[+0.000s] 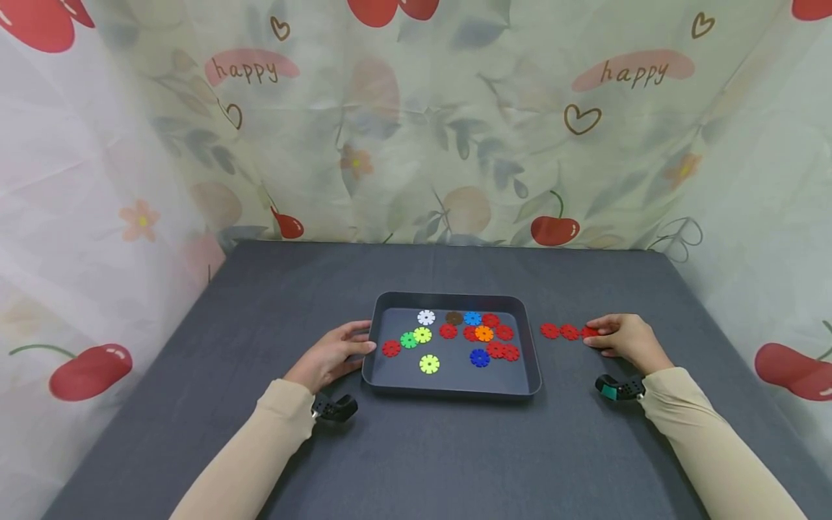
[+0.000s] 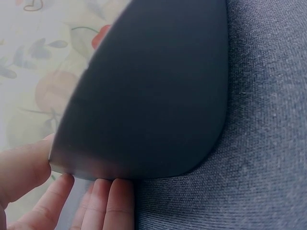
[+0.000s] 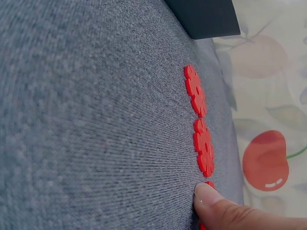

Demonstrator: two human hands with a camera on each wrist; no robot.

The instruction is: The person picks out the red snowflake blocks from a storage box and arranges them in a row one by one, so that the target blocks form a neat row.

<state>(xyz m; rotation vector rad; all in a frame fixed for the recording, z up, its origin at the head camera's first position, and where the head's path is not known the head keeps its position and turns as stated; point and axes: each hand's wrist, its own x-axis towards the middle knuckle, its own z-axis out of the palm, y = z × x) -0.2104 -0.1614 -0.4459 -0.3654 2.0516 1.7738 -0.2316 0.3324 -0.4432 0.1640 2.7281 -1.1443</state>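
My left hand (image 1: 334, 354) holds the left edge of a dark tray (image 1: 448, 393), its thumb up at the rim and the fingers against the outer wall in the left wrist view. To the right of the tray, my right hand (image 1: 627, 341) pinches a red notched plastic disc (image 1: 588, 331) low at the cloth. That disc is partly hidden by the thumb (image 3: 208, 194) in the right wrist view. Two more red discs, a nearer one (image 3: 204, 147) and a farther one (image 3: 194, 90), lie flat in a row with it towards the tray.
Loose notched discs lie in the tray: several red, two yellow-green (image 1: 429, 364), and single green (image 1: 408, 339), white (image 1: 425, 317), brown (image 1: 453, 318), orange (image 1: 484, 333) and two blue ones (image 1: 479, 357). Grey cloth (image 1: 429, 462) covers the table; a printed curtain (image 1: 416, 166) hangs behind.
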